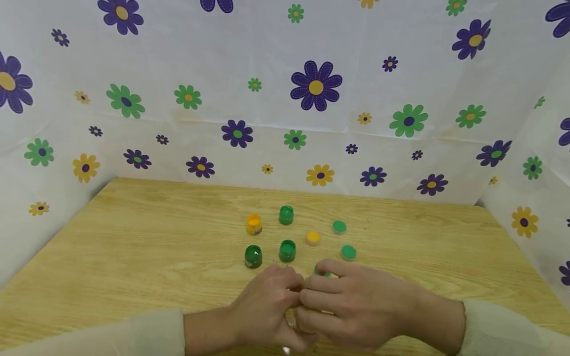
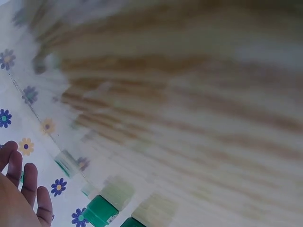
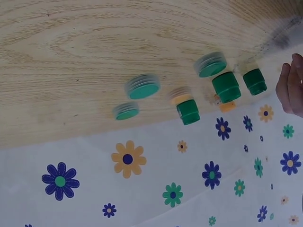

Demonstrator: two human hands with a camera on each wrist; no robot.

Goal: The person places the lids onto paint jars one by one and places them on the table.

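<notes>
My left hand (image 1: 267, 309) and right hand (image 1: 356, 304) meet low at the front of the table in the head view, fingers bent and fingertips together. A small bright spot shows under the left thumb; I cannot tell what the hands hold, as the fingers cover it. A green lid (image 1: 322, 272) lies partly hidden behind the right index finger. Just beyond the hands stand uncapped paint jars: a dark green jar (image 1: 253, 257), a green jar (image 1: 287, 251), another green jar (image 1: 286, 215) and a yellow-orange jar (image 1: 254, 225).
Right of the jars lie a yellow lid (image 1: 313, 238) and two green lids, one farther back (image 1: 339, 227) and one nearer (image 1: 349, 252). Behind the wooden table (image 1: 156, 232) hangs a white flowered cloth (image 1: 267, 109), which also closes off both sides.
</notes>
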